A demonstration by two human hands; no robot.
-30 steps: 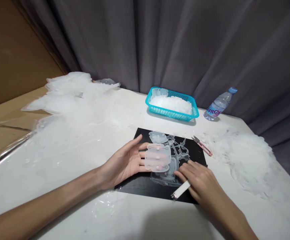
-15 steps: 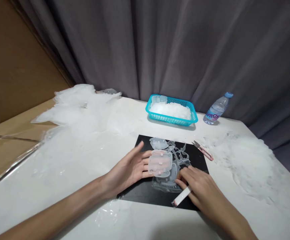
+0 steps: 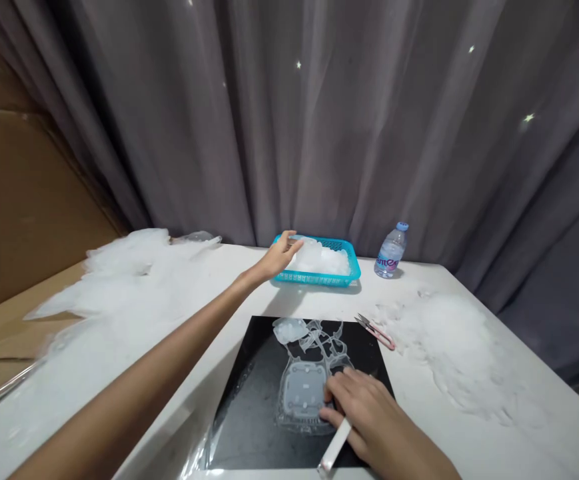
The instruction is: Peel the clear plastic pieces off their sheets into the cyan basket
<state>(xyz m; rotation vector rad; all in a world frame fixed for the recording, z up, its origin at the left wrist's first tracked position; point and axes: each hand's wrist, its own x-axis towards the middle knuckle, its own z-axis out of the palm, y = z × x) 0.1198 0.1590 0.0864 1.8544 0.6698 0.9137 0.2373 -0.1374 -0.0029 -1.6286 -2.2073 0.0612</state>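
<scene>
My left hand [image 3: 280, 256] is stretched out over the left side of the turquoise basket [image 3: 314, 279], fingers and thumb at the edge of a translucent plastic piece [image 3: 311, 255]. White, frosted pieces fill the basket beneath it. My right hand [image 3: 366, 417] is curled around a slim white-handled tool [image 3: 336, 443], whose working tip is hidden. Its fingers rest at the right edge of a clear molded plastic sheet [image 3: 305, 390] with a rounded square shape. Under that sheet lies a black mat [image 3: 249, 413]. Cut plastic scraps [image 3: 326, 340] and a loose frosted piece [image 3: 289, 329] sit at its far edge.
Pink-handled thread snips [image 3: 376, 331] lie across the mat's far right corner. A water bottle [image 3: 392, 250] stands right of the basket. White translucent sheets [image 3: 124, 287] are heaped on the left, and another white pile [image 3: 454, 340] spreads on the right. A grey curtain [image 3: 319, 133] hangs behind.
My left hand has moved from above the mat to the basket, carrying the translucent plastic piece. My right hand stays by the molded sheet with the white-handled tool. The camera view has tilted up.
</scene>
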